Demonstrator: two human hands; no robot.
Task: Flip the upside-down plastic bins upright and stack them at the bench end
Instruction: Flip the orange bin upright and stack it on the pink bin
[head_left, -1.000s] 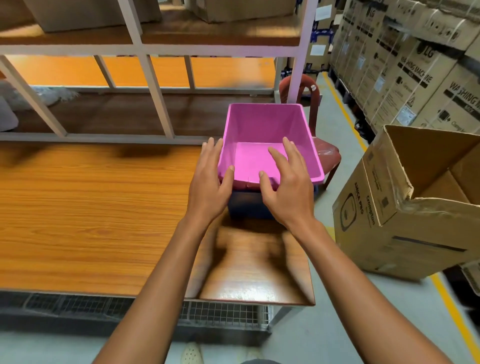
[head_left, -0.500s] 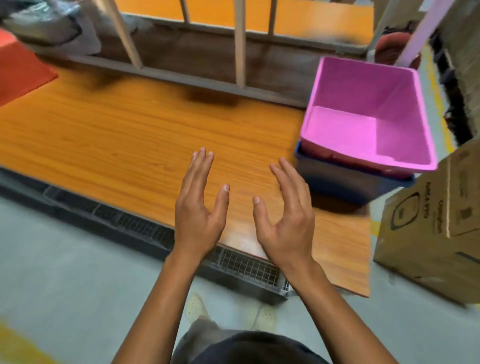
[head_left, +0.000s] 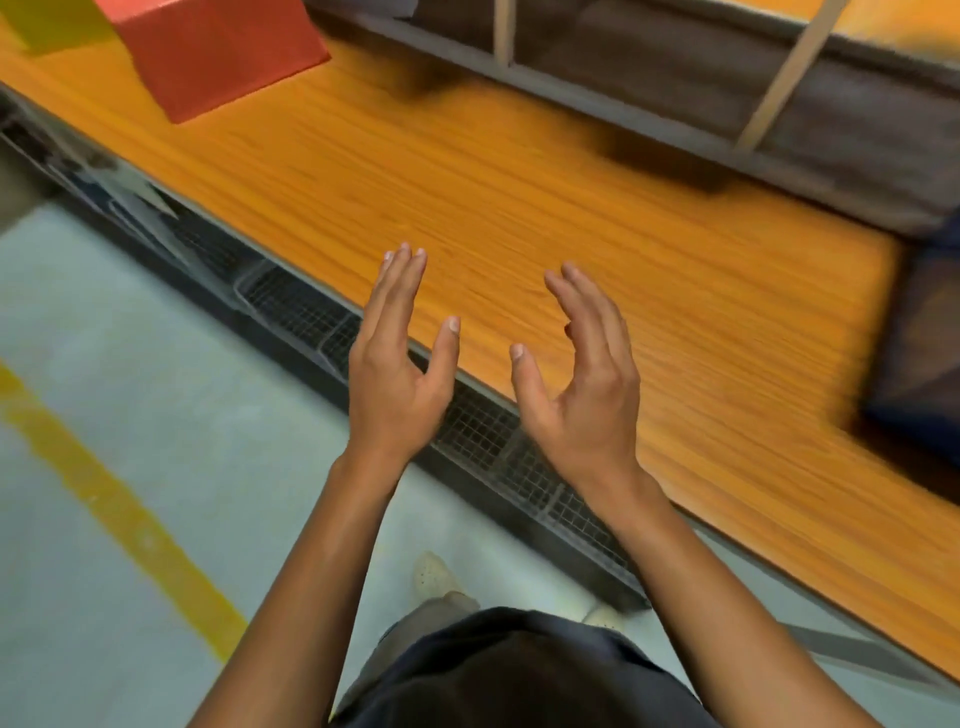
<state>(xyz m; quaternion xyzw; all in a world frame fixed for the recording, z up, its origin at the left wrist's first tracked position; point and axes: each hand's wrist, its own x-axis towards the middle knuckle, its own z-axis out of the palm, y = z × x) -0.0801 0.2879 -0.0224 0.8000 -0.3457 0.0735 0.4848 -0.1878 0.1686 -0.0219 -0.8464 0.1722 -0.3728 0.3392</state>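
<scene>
Left hand: fingers straight, empty.
Right hand: fingers loosely bent, empty.
Red bin: well ahead-left of left hand, solid face up, blurred.
Blue bin: well right of right hand.

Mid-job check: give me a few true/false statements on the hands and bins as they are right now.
1. The left hand and right hand hold nothing. True.
2. A yellow line marks the floor. True.
3. The red bin sits on the floor. False: it is on the bench.
4. The right hand grips a bin. False: its fingers are open, and the blue bin sits apart at the right edge.
</scene>
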